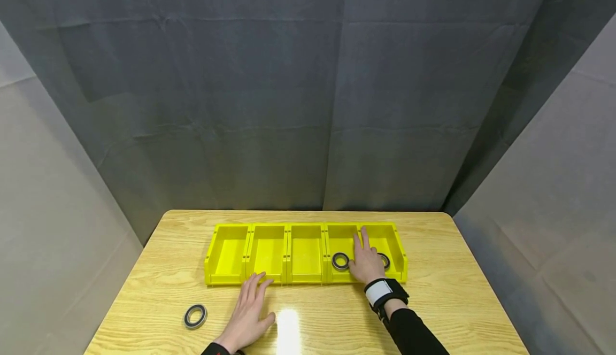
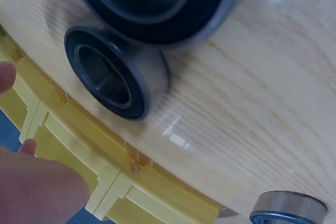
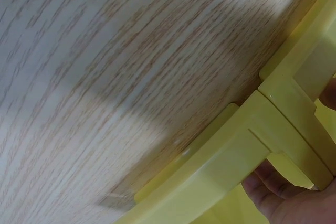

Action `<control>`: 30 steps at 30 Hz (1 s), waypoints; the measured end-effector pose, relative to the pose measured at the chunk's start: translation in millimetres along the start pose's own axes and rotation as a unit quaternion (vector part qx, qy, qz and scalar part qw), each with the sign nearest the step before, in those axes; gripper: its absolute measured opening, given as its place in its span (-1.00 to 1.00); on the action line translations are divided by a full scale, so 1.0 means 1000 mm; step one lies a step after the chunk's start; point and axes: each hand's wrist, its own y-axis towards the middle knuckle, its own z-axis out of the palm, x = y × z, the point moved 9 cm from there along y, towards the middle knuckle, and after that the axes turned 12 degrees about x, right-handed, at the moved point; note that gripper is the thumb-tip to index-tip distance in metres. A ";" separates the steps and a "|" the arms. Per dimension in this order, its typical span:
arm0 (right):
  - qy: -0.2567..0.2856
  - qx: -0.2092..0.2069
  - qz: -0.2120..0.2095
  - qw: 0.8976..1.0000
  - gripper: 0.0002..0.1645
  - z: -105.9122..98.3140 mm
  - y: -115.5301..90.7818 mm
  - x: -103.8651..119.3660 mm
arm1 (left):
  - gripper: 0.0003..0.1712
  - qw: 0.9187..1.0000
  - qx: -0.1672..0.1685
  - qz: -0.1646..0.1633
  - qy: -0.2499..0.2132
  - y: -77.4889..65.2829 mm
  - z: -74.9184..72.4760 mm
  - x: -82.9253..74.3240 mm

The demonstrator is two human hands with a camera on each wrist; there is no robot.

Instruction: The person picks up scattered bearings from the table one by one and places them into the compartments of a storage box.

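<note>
A yellow row of bins (image 1: 306, 279) stands on the table. My right hand (image 1: 368, 265) is over the divider between the two rightmost bins, fingers extended; the right wrist view shows its fingers (image 3: 273, 184) dipping inside a bin. One black-sealed ring bearing (image 1: 340, 261) lies in the second bin from the right, beside the thumb. Another bearing (image 1: 384, 260), partly covered by my hand, is in the rightmost bin. My left hand (image 1: 247, 312) is spread loosely before the second bin from the left, holding nothing. A third bearing (image 1: 194, 316) lies on the table to its left.
The wooden table (image 1: 433, 291) carries the bins near its back edge. In the left wrist view, a large close bearing (image 2: 210, 11), a tilted bearing (image 2: 107, 74) and one at lower right (image 2: 289, 207) are on the table. A grey curtain (image 1: 250, 103) hangs behind.
</note>
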 end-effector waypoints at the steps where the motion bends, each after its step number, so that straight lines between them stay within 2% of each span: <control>1: 0.000 0.000 0.001 1.000 -0.08 0.000 0.000 0.000 | -0.16 1.000 -0.001 0.002 0.001 0.000 0.000 -0.001; 8: 0.000 0.001 0.004 1.000 -0.07 0.001 0.001 0.000 | -0.19 1.000 0.007 0.008 0.003 -0.002 0.006 -0.002; 16: -0.002 -0.002 0.002 1.000 -0.06 0.000 0.001 0.000 | -0.30 1.000 0.014 0.009 -0.015 -0.002 0.006 -0.005; 30: 0.005 -0.004 0.004 1.000 -0.09 0.000 0.000 -0.001 | -0.30 0.999 0.021 0.022 -0.011 -0.004 0.012 -0.011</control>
